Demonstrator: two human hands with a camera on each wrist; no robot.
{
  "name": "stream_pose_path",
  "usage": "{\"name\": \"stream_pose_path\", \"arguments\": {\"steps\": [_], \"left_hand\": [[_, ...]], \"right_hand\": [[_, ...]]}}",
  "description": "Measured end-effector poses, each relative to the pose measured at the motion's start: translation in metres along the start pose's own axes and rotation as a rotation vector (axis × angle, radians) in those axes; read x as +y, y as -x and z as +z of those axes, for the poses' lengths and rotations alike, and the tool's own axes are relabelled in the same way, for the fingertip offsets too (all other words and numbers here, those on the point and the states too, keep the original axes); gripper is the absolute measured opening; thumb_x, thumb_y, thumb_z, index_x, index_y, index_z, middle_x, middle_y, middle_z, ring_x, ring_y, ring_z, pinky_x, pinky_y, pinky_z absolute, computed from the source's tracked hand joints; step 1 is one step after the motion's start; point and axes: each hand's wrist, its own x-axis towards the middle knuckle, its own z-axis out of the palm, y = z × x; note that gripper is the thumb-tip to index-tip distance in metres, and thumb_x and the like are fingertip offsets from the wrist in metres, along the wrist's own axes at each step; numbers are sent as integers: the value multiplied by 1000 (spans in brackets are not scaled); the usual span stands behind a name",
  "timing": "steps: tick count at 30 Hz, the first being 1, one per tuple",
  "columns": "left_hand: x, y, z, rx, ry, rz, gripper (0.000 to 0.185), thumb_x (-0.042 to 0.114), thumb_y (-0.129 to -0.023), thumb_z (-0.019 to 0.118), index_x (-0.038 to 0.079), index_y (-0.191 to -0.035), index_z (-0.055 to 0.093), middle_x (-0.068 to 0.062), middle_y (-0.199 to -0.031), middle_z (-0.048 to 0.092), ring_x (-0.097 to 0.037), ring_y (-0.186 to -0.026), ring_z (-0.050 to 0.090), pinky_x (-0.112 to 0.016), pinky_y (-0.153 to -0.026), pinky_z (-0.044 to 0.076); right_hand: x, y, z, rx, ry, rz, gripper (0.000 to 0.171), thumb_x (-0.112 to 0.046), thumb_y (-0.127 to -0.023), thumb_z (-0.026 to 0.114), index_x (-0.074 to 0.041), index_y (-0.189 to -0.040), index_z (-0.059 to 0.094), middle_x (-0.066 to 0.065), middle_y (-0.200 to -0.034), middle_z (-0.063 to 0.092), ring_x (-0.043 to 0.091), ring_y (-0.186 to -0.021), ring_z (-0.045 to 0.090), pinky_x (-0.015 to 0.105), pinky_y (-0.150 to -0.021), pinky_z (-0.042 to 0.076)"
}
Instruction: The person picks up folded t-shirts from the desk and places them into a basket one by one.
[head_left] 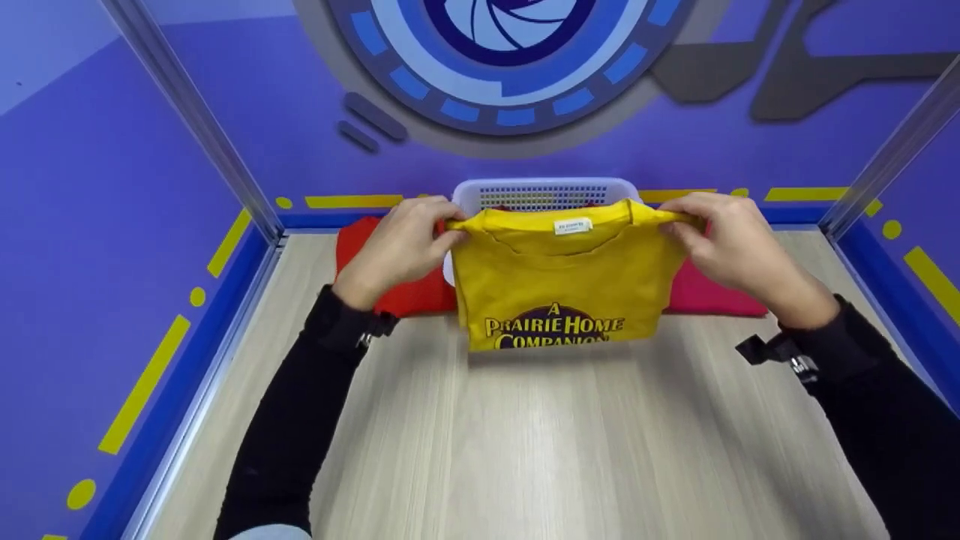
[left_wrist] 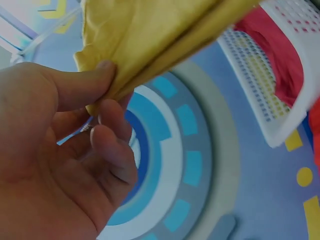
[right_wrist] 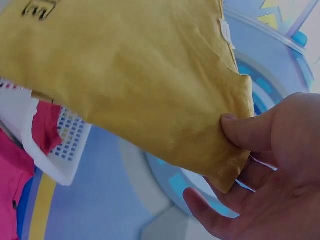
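Observation:
A folded yellow T-shirt (head_left: 559,289) with dark "A Prairie Home Companion" print hangs above the wooden table, held up by its top edge. My left hand (head_left: 409,240) pinches the shirt's left corner (left_wrist: 107,82) between thumb and fingers. My right hand (head_left: 724,236) pinches the right corner (right_wrist: 232,145) the same way. The shirt's white neck label (head_left: 573,226) faces me. Its lower edge hangs close to the table.
Behind the shirt stands a white perforated basket (head_left: 547,193), with red cloth inside showing in the left wrist view (left_wrist: 280,55). A red garment (head_left: 375,255) lies at its left and a pink one (head_left: 705,296) at its right. Blue walls enclose the wooden table (head_left: 525,435).

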Motion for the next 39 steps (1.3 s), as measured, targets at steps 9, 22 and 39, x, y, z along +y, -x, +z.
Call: {"name": "stream_pose_path", "arguments": {"steps": [9,22,39], "left_hand": [[-18,-51,0,-33,-53,-60,25,27,-110,71,15,-130,80,-5,-128,77,-26,-110,68,-43,-100,57],[-46,-98,26,-91,-85,-226,31,29,-112,67,15,-138,76,-8,-132,76,-24,-115,69,-44,-104,57],[-70,-123,67,-148,-215,-322,38,31,-109,71,12,-142,75,-14,-145,73,-33,-129,72,-49,-114,57]], "right_hand": [[24,-48,6,-183,-56,271,26,-19,-110,67,-7,-129,80,22,-123,79,27,-95,68,14,-68,50],[55,-94,44,-269,98,265,33,-13,-110,61,4,-135,74,30,-131,75,37,-103,70,37,-77,56],[91,-113,99,-379,157,365,30,-9,-103,63,3,-126,76,31,-131,74,44,-119,66,55,-105,52]]}}
